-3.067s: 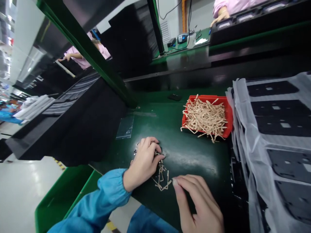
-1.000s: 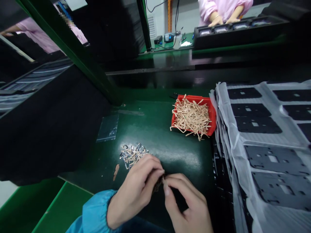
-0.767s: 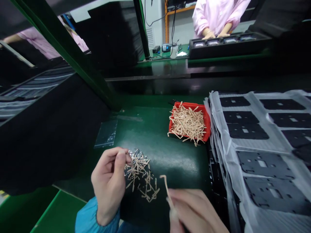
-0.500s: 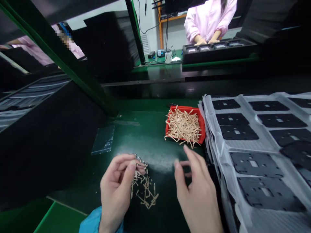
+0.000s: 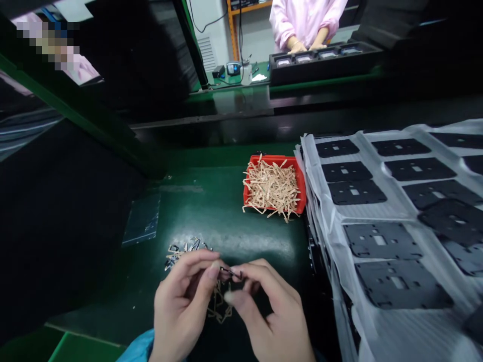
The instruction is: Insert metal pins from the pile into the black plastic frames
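Observation:
A small, thin dark piece (image 5: 231, 272), bent at one end, is pinched between the thumb and fingers of my left hand (image 5: 181, 296). My right hand (image 5: 271, 306) has come up against its free end; the index fingertip lies at the piece while the thumb stands apart below. Under my hands lies a loose cluster of tan bent strips (image 5: 219, 306), partly hidden by the fingers. Beyond my left hand is a small heap of shiny metal pieces (image 5: 177, 256). A red bin (image 5: 301, 188) farther off is heaped with tan paper-like strips (image 5: 273, 186).
Black flat plates (image 5: 383, 241) lie on white layered sheeting (image 5: 354, 216) to the right. A clear zip bag (image 5: 141, 221) rests on the green tabletop (image 5: 204, 201). A green post (image 5: 86, 100) rises at left. Across the bench, a person in pink (image 5: 305, 25) works at a black tray (image 5: 324, 68).
My right hand has moved left from near the red bin to the piece at my left hand. The view has shifted, and the shiny heap beyond my left hand now shows more.

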The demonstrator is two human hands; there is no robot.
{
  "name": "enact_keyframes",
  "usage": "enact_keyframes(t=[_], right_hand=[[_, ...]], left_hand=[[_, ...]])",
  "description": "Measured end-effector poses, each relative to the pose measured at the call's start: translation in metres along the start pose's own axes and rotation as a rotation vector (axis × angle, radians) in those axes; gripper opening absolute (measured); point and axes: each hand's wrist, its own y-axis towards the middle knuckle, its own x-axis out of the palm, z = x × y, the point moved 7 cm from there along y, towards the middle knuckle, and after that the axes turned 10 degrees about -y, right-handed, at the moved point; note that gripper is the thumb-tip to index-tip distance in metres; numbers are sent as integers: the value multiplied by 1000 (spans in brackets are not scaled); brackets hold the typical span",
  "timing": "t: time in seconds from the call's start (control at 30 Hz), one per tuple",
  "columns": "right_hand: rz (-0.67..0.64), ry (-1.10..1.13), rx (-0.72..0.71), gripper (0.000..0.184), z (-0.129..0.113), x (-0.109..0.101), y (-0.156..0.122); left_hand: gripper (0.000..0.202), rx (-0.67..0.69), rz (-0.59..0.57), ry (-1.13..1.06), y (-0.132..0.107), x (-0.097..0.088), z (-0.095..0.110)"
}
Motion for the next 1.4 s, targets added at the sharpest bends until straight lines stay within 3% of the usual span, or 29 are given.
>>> enact_keyframes(t=[0.03, 0.23, 0.33, 0.5, 0.67, 0.87, 1.2, 1.4], right_hand=[[21, -35, -2, 8, -1, -1, -1], [114, -129, -9, 16, -5, -10, -6], [146, -140, 23, 15, -2, -17, -9], [134, -203, 24, 13, 1, -22, -11], [90, -256, -15, 10, 8, -21, -16], [80, -321, -48, 6, 16, -23, -20], [59, -329, -77, 6, 16, -20, -22], [40, -305, -76, 8, 16, -17, -22]], left_hand=[[10, 15, -26, 28, 0, 2, 1], [28, 137, -137, 227, 0, 7, 12], [28, 188, -51, 403, 3, -15, 17], [34, 121, 41, 631, 13, -64, 9], [25, 157, -37, 756, 19, -76, 4], [15, 162, -128, 778, 23, -70, 1], [8, 170, -186, 743, 39, -17, -13], [15, 164, -155, 666, 45, -17, -9]])
